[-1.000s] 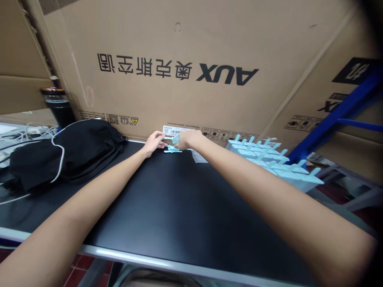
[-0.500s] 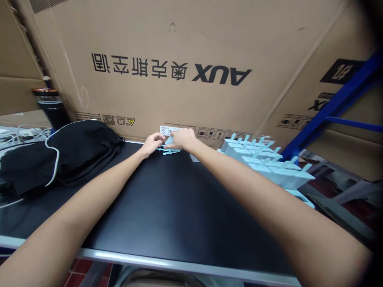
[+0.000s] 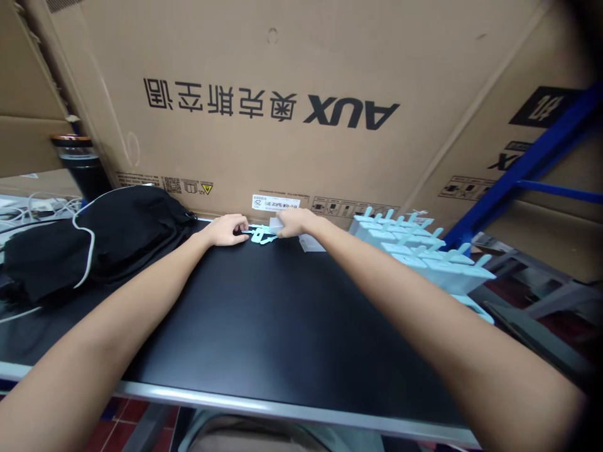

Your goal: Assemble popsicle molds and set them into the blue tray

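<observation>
Light blue plastic pieces (image 3: 259, 235) lie in a loose group at the back of the black table. My left hand (image 3: 227, 230) rests at their left side, fingers curled toward them; whether it grips one is too small to tell. My right hand (image 3: 296, 223) is closed on a small pale translucent piece (image 3: 276, 225) just above the right end of the group. Another pale translucent piece (image 3: 311, 243) lies on the table beneath my right wrist.
Light blue moulds with upright sticks (image 3: 424, 251) stand at the right. A black bag (image 3: 136, 235) with a white cable and a dark bottle (image 3: 85, 166) are at the left. A large cardboard box (image 3: 264, 150) rises behind the black table (image 3: 264, 326).
My left hand has moved left, away from my right hand, and more of the blue pieces show between them. My right hand has shifted slightly right with the pale piece.
</observation>
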`<state>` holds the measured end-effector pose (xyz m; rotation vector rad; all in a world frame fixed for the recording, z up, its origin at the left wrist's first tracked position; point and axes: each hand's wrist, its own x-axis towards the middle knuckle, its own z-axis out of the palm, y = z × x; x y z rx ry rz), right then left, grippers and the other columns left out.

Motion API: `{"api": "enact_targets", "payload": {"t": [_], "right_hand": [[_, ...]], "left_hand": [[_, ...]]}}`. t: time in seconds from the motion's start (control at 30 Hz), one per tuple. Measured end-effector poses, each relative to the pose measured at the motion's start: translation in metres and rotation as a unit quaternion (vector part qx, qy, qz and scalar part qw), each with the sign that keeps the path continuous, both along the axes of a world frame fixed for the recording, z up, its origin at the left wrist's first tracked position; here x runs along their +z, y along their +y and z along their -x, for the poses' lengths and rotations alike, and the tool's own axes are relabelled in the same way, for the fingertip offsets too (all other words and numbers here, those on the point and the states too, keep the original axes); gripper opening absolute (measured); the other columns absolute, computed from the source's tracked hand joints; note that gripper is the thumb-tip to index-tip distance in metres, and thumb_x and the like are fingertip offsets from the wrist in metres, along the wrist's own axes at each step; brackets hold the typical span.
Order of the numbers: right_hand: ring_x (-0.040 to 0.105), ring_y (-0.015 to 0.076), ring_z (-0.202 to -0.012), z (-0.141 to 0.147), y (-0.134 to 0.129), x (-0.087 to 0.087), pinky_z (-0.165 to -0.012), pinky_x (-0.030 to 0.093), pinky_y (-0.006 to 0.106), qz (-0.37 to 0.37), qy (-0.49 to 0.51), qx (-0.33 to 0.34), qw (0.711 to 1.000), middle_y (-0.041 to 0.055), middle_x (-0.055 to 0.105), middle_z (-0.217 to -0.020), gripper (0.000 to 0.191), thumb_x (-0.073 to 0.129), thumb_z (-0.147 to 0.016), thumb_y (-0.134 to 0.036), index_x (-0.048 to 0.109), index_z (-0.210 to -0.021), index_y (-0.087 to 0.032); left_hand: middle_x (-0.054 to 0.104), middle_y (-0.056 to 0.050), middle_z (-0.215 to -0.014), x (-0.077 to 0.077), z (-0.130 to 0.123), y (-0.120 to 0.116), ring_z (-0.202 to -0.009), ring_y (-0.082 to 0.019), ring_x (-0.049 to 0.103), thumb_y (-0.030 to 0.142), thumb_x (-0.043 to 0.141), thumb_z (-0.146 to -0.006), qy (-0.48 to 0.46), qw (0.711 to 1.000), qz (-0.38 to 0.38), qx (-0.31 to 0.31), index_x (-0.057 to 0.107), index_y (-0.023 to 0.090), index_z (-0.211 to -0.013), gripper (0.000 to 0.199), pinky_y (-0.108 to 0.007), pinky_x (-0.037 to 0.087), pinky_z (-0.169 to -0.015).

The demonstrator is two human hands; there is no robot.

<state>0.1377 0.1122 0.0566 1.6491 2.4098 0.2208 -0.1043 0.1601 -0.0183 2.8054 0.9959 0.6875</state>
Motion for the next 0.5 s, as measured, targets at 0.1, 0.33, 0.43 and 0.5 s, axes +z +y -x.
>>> {"api": "enact_targets", "payload": {"t": [0.1,0.33,0.43,0.5], "right_hand": [[0.061,0.0304,-0.103,0.001,0.007,-0.012,-0.076,0.049,0.038,0.0,0.027,0.008,1.0,0.0177,0.063,-0.118,0.052,0.058,-0.074,-0.042,0.06,-0.117,-0.013],[0.06,0.0322,-0.106,0.0,-0.005,-0.009,-0.082,0.047,0.041,-0.081,0.164,-0.003,0.983,0.0177,0.062,-0.121,0.062,0.053,-0.079,-0.062,0.05,-0.12,-0.015],[0.063,0.0327,-0.095,-0.007,-0.041,-0.009,-0.075,0.047,0.041,-0.168,0.275,-0.095,0.942,0.0193,0.065,-0.112,0.076,0.035,-0.082,-0.077,0.04,-0.125,-0.014],[0.064,0.0314,-0.089,-0.016,-0.07,-0.012,-0.071,0.046,0.04,-0.162,0.298,-0.115,0.934,0.0183,0.066,-0.106,0.074,0.026,-0.085,-0.078,0.041,-0.121,-0.015]], "left_hand": [[0.063,-0.003,-0.094,0.002,-0.004,-0.004,-0.085,-0.02,0.058,0.042,0.048,-0.087,0.028,0.999,-0.021,0.003,0.059,0.023,-0.097,0.024,-0.029,0.042,-0.072],[0.055,-0.007,-0.104,0.008,-0.008,-0.007,-0.102,-0.025,0.05,0.064,0.046,-0.087,0.034,0.998,-0.051,-0.01,0.052,0.021,-0.103,0.046,-0.035,0.045,-0.082],[0.053,-0.008,-0.103,0.009,-0.009,-0.006,-0.102,-0.026,0.047,0.066,0.049,-0.085,0.032,0.996,-0.077,-0.031,0.054,0.02,-0.09,0.046,-0.039,0.043,-0.088],[0.053,-0.007,-0.103,0.009,-0.009,-0.007,-0.101,-0.025,0.045,0.064,0.049,-0.086,0.028,0.996,-0.078,-0.043,0.055,0.02,-0.08,0.045,-0.039,0.042,-0.09]]}}
